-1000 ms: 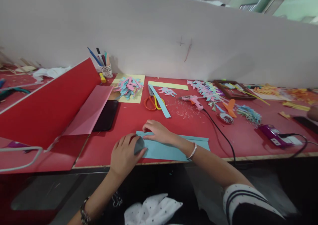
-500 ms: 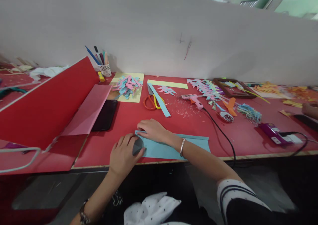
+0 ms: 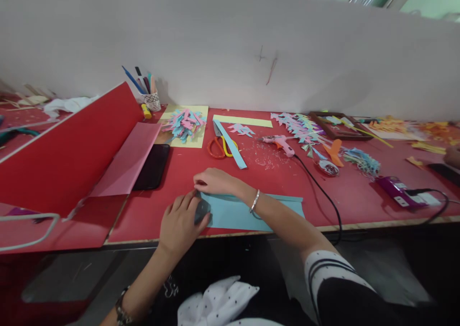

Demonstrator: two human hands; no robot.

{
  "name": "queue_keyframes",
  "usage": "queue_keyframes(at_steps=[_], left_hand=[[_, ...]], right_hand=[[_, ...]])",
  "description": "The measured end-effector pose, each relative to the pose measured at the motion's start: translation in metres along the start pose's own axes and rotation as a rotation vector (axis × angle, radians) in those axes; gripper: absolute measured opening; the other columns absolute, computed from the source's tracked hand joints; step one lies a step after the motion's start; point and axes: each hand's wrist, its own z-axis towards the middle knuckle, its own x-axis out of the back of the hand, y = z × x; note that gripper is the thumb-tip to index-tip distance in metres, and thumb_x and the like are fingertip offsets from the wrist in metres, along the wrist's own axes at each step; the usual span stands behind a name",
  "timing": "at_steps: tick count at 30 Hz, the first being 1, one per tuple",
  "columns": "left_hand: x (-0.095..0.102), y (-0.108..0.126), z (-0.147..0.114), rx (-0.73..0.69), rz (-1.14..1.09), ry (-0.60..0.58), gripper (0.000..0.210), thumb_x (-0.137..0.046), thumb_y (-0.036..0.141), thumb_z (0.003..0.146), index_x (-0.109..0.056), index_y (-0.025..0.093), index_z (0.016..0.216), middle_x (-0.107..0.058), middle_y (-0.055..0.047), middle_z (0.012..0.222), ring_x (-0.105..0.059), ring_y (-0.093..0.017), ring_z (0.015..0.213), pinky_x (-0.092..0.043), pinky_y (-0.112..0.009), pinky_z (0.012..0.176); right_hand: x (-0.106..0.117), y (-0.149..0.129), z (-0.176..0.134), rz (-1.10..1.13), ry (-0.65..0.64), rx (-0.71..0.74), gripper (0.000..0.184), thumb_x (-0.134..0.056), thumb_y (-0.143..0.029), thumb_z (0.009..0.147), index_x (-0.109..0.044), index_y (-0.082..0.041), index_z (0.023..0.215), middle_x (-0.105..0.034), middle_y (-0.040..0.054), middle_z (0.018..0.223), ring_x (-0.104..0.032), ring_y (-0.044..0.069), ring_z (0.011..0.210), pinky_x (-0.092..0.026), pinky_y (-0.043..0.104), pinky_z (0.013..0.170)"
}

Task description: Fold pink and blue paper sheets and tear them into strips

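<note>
A sheet of light blue paper (image 3: 230, 215) lies at the front edge of the red table, a narrow strip folded along its far side. My left hand (image 3: 181, 220) is bent over the sheet's left end and holds it down, thumb on the paper. At the far left corner, the fingers of my right hand (image 3: 212, 180) are closed on the folded edge; the fingertips are partly hidden. My right forearm crosses above the sheet. Beyond it lie scissors (image 3: 217, 146) with red and yellow handles, under a blue paper strip (image 3: 232, 146).
A pink glue gun (image 3: 282, 144) trails a black cord to the right. To the left are a phone (image 3: 153, 168), pink paper (image 3: 125, 165) and a standing red board (image 3: 79, 148). Cut paper pieces (image 3: 185, 123) and a pen cup (image 3: 152, 100) sit at the back. Another person's hand (image 3: 453, 157) shows far right.
My right hand has shifted slightly left and away from me, to the sheet's far left corner. My left hand has barely moved.
</note>
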Motion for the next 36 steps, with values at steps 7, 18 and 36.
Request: queue_keyframes(at_steps=[7,18,36], left_hand=[[0.005,0.002,0.002,-0.011,0.019,-0.056,0.02,-0.052,0.031,0.071,-0.057,0.018,0.085,-0.061,-0.009,0.109,-0.056,-0.026,0.092,-0.047,-0.036,0.068],[0.007,0.003,0.003,-0.019,0.051,-0.072,0.019,-0.052,0.028,0.072,-0.057,0.017,0.087,-0.059,-0.008,0.112,-0.055,-0.026,0.092,-0.048,-0.037,0.069],[0.001,0.001,-0.001,-0.013,0.043,-0.007,0.022,-0.051,0.031,0.072,-0.058,0.017,0.087,-0.061,-0.008,0.109,-0.056,-0.025,0.089,-0.047,-0.036,0.068]], right_hand=[[-0.011,0.009,0.0,0.042,0.096,-0.043,0.016,-0.047,-0.025,0.079,-0.058,-0.016,0.071,-0.05,0.0038,0.088,-0.044,0.014,0.08,-0.028,0.024,0.064],[-0.019,0.008,-0.005,0.019,0.141,-0.052,0.017,-0.045,-0.025,0.082,-0.057,-0.017,0.075,-0.048,0.0043,0.094,-0.04,0.015,0.084,-0.026,0.027,0.069],[-0.02,0.016,-0.017,0.115,0.259,0.04,0.017,-0.057,-0.025,0.073,-0.051,-0.015,0.061,-0.044,0.0041,0.087,-0.04,0.013,0.079,-0.034,0.026,0.077]])
